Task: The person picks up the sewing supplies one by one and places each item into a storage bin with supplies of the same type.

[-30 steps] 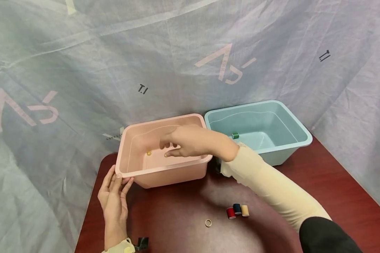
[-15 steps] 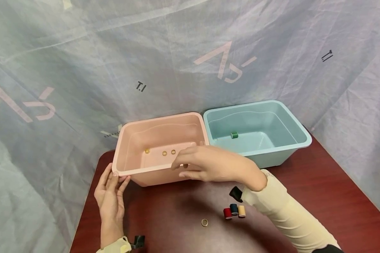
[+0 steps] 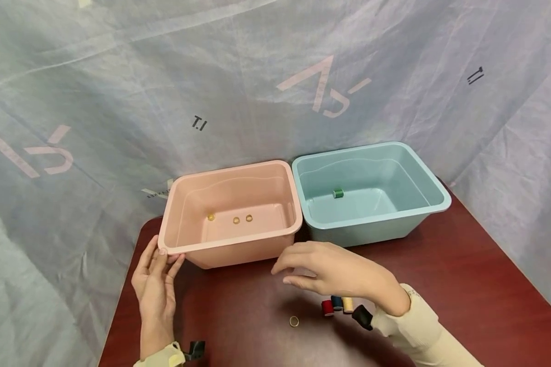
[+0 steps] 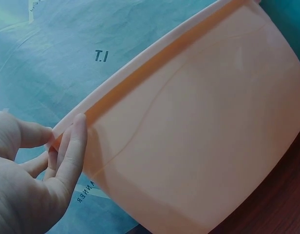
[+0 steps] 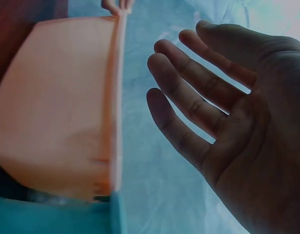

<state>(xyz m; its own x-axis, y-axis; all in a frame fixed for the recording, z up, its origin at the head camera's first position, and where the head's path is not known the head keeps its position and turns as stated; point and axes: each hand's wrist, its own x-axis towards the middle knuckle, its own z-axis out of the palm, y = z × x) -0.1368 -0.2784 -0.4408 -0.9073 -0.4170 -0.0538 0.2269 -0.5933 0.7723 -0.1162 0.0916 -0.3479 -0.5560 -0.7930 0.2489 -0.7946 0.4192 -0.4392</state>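
Observation:
My left hand (image 3: 155, 290) pinches the front left corner of the pink bin's rim, thumb and fingers on either side of it in the left wrist view. Inside the pink bin (image 3: 239, 242) lie three gold rings (image 3: 236, 220). My right hand (image 3: 335, 270) hovers over the table in front of the bins, fingers loosely bent and holding nothing, as the right wrist view shows. Below it on the table lies another ring (image 3: 294, 321). Close by stand a red thread spool (image 3: 327, 308), a navy spool (image 3: 336, 303) and a cream spool (image 3: 347, 305), partly behind the right hand.
A light blue bin (image 3: 372, 224) stands right beside the pink one, with a green thread spool (image 3: 338, 193) inside. Both bins sit at the back of the dark red table (image 3: 239, 316), against a grey printed cloth (image 3: 239, 92).
My right hand has come out of the pink bin, leaving a ring in there, and moved back toward the front right over the table. The left hand keeps its hold on the rim.

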